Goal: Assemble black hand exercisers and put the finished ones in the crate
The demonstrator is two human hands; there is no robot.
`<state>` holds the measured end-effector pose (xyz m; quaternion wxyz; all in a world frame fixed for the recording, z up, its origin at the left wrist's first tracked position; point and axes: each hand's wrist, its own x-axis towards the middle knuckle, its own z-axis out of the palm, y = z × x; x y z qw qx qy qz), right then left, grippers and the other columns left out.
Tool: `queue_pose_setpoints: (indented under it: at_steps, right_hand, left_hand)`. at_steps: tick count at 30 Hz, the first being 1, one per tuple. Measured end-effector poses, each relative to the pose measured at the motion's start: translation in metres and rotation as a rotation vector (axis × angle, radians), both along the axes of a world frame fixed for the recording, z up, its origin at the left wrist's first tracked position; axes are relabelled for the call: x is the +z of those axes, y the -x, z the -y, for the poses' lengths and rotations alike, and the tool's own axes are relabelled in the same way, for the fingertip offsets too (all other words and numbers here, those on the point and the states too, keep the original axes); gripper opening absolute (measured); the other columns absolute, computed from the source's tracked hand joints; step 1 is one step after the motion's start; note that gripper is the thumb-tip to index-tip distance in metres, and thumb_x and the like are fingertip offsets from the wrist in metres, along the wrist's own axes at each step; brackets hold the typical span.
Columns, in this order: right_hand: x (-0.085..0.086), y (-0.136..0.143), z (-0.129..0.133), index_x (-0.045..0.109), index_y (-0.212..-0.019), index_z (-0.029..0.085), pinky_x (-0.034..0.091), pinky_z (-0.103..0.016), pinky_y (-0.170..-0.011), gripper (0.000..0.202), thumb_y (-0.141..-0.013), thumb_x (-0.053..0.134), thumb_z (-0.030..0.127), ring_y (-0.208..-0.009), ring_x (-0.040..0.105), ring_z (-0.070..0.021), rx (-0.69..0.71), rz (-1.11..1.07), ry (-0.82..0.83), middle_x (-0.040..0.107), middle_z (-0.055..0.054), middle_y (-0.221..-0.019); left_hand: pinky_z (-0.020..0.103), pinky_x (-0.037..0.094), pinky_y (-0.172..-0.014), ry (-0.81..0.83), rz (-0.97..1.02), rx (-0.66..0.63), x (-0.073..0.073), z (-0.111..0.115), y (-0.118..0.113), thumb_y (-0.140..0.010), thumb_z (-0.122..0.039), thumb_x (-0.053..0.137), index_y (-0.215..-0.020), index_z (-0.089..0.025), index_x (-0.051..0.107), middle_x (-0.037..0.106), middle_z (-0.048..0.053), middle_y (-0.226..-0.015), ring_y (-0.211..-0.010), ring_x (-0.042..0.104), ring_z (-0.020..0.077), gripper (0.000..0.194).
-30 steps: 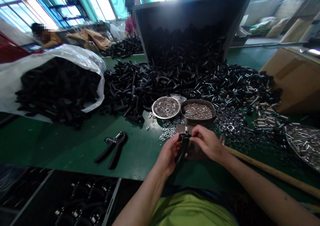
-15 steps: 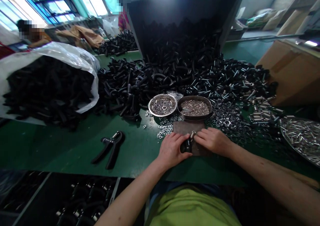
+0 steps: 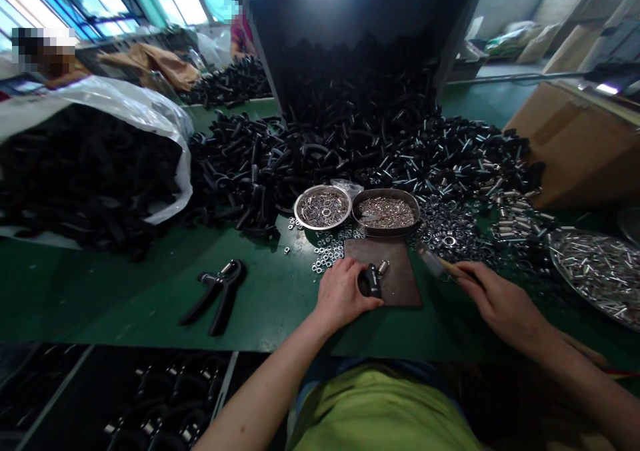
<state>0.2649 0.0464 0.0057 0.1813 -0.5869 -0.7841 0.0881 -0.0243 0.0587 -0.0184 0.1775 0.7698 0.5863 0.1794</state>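
Note:
My left hand (image 3: 343, 292) is closed round a black hand-grip part (image 3: 371, 282), holding it upright on a flat brown plate (image 3: 406, 278). A small metal spring (image 3: 383, 267) sticks out at the part's upper right. To the right of the plate, my right hand (image 3: 500, 304) grips the wooden handle of a hammer (image 3: 440, 264); its head is blurred by motion and points toward the plate. A black hand gripper with a spring (image 3: 217, 298) lies on the green table, left of my left hand.
A round metal dish (image 3: 298, 219) and an oval tin (image 3: 385, 230) hold small metal pieces behind the plate. Loose nuts (image 3: 327, 258) lie beside it. Black handles (image 3: 245, 164) are heaped behind, near a white bag (image 3: 183, 184). A tray of pins (image 3: 595, 271) and a carton (image 3: 580, 144) stand right.
My right hand has left the spring, moved right and now holds a hammer. My left hand still holds the black part on the plate. The view has shifted slightly.

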Motion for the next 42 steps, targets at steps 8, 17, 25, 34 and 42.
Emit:
queue_pose_setpoints:
  at_steps: [8,17,25,34,42]
  right_hand:
    - [0.035,0.068,-0.008,0.056,-0.104,0.023,0.049,-0.028,-0.063,0.025,-0.094,0.033,0.028,-0.071,0.066,-0.0179,0.24,-0.115,0.146,0.069,-0.003,-0.084]
    - [0.031,0.068,-0.005,0.056,-0.097,0.021,0.041,-0.026,-0.051,0.031,-0.094,0.027,0.03,-0.059,0.063,-0.0176,0.161,-0.004,0.061,0.067,-0.004,-0.072]
    - [-0.02,0.014,-0.003,0.056,-0.117,0.019,0.042,-0.03,-0.056,0.034,-0.095,0.033,0.033,-0.075,0.066,-0.0212,-0.008,0.298,-0.115,0.069,-0.007,-0.096]
    - [-0.011,0.079,-0.005,0.045,-0.128,0.019,0.049,-0.032,-0.08,0.039,-0.093,0.038,0.035,-0.096,0.063,-0.0199,0.15,-0.252,-0.089,0.065,-0.009,-0.11]
    - [-0.006,0.09,-0.036,0.06,-0.093,0.027,0.043,-0.029,-0.053,0.023,-0.09,0.04,0.036,-0.066,0.067,-0.0203,0.179,0.068,0.015,0.071,0.0,-0.08]
  left_hand:
    - [0.037,0.044,-0.085,-0.012,0.0,0.003,0.001,0.0,-0.001,-0.054,-0.053,0.078,-0.106,-0.022,0.061,0.059,0.004,-0.105,-0.1,0.052,0.0252,0.063]
    - [0.038,0.043,-0.085,-0.021,-0.013,0.011,0.0,0.001,-0.001,-0.054,-0.053,0.077,-0.106,-0.022,0.06,0.059,0.004,-0.105,-0.1,0.052,0.0252,0.063]
    - [0.04,0.044,-0.085,-0.021,0.024,0.054,0.0,0.001,-0.003,-0.052,-0.053,0.079,-0.101,-0.022,0.059,0.059,0.006,-0.103,-0.1,0.053,0.0271,0.062]
    - [0.032,0.047,-0.084,0.121,0.602,0.341,0.017,0.024,-0.033,-0.071,-0.043,0.07,-0.111,-0.021,0.049,0.062,0.005,-0.108,-0.097,0.058,0.0195,0.05]
    - [0.03,0.042,-0.095,-0.174,0.151,0.29,0.025,-0.023,0.075,-0.082,-0.008,0.044,-0.112,-0.021,0.059,0.059,0.005,-0.116,-0.109,0.053,0.0169,0.035]
